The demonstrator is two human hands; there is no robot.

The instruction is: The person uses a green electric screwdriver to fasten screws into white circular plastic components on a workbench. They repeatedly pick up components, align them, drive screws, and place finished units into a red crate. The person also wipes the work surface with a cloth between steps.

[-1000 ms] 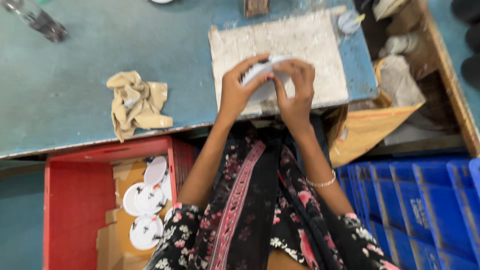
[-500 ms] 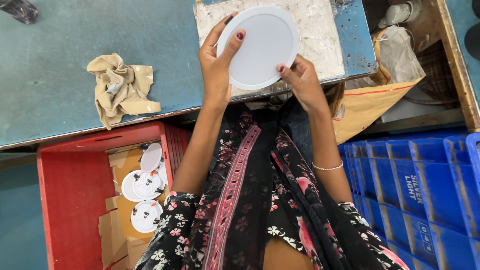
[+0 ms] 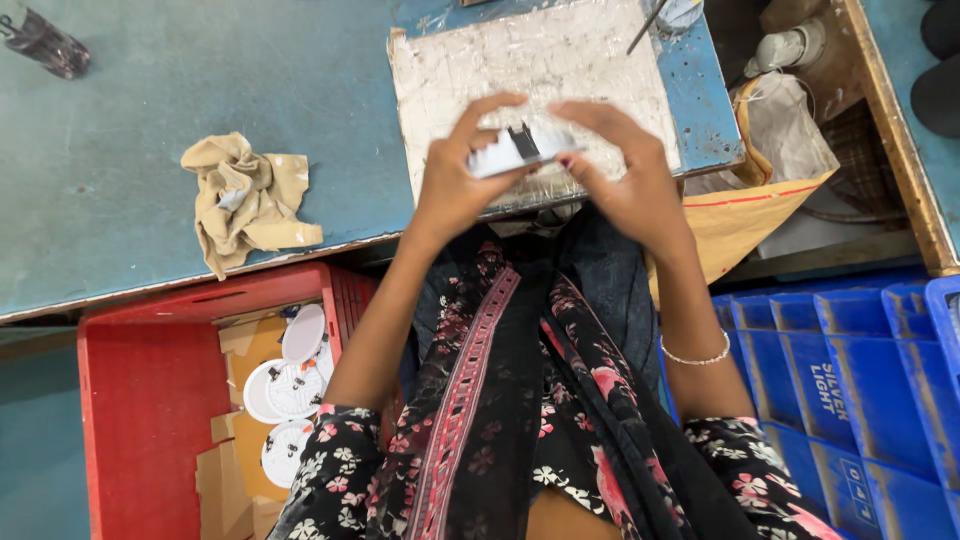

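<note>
Both hands hold one small round white lamp part (image 3: 520, 150) just above the near edge of the tabletop (image 3: 150, 120), over a worn whitish board (image 3: 540, 60). The left hand (image 3: 455, 185) grips it from the left side and the right hand (image 3: 625, 180) from the right, the fingers (image 3: 490, 105) of both curled around the rim, so each hand is closed on the part. It is seen edge-on, with a dark clip or fitting standing up from its middle.

I judge the part to be light and stiff, probably thin plastic with a smooth rim that may slip a little. The safest place to take it seems to be the rim, on two opposite sides. The small fitting looks more delicate and is better left alone.

A crumpled beige cloth (image 3: 245, 195) lies well apart on the left. Below the tabletop, a red crate (image 3: 150, 400) contains more white round pieces (image 3: 290, 385), and blue crates (image 3: 850, 380) stand on the right.
</note>
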